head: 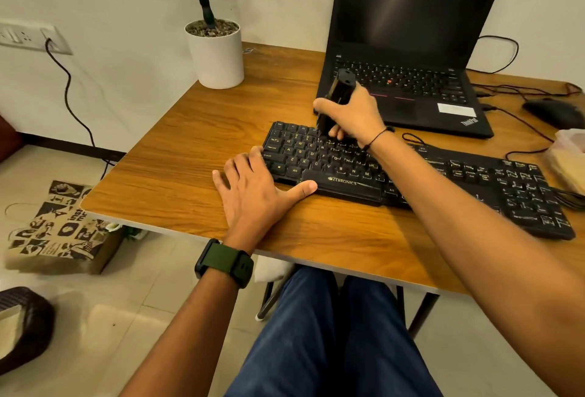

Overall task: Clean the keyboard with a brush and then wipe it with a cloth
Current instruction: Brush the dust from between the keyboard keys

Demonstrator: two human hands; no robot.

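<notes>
Head view, so you're looking down at my hands. My right hand has its fingers curled round the black brush, gripping it about mid-handle. It's standing nearly upright, tipped a bit away from me, and its lower end sits on the top-left rows of the keyboard. Can't really make out the bristles, they're dark against dark keys and my fingers cover part of them.

My left hand is flat, fingers spread and straight, palm down on the desk at the keyboard's left end. The thumb lies along the front edge just beside the space bar, and one fingertip touches the left corner near the shift key. Green watch on that wrist, thin black cord on the right one.

The keyboard lies slanted across the desk, its right end nearer to me. Just behind it is a black laptop, lid open, screen dark. A mouse sits to the right of that, and a white plant pot stands at the back left corner. Down on the floor to my left there's a printed paper bag.
</notes>
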